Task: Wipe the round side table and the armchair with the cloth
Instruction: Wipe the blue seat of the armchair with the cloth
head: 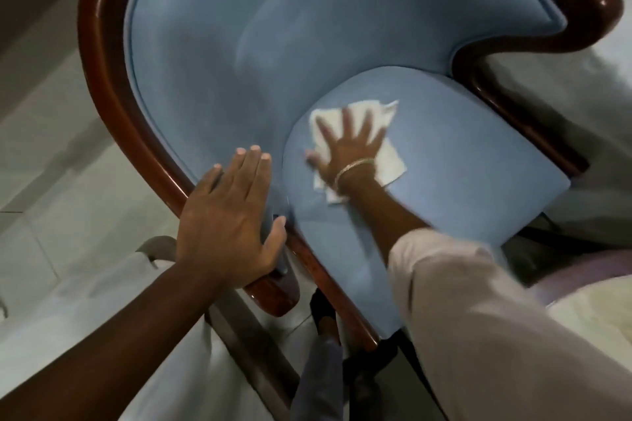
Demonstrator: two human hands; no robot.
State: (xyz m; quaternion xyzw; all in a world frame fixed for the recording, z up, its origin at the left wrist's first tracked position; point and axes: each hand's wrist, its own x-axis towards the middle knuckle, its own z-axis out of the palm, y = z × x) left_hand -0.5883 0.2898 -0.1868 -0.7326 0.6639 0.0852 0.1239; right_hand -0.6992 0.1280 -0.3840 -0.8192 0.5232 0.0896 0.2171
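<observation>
The armchair (239, 44) fills the view: blue upholstery on back and seat, set in a glossy dark-red wooden frame. A white cloth (390, 154) lies flat on the blue seat cushion. My right hand (349, 143) presses on the cloth with fingers spread, a thin bracelet at the wrist. My left hand (225, 215) rests palm-down on the chair's near wooden arm, fingers reaching onto the blue padding and holding nothing. The round side table is out of sight.
Pale tiled floor (61, 147) surrounds the chair. Part of a pale rounded object (588, 311) shows at the lower right edge. My foot in a dark shoe (323, 314) stands just below the chair's front rail.
</observation>
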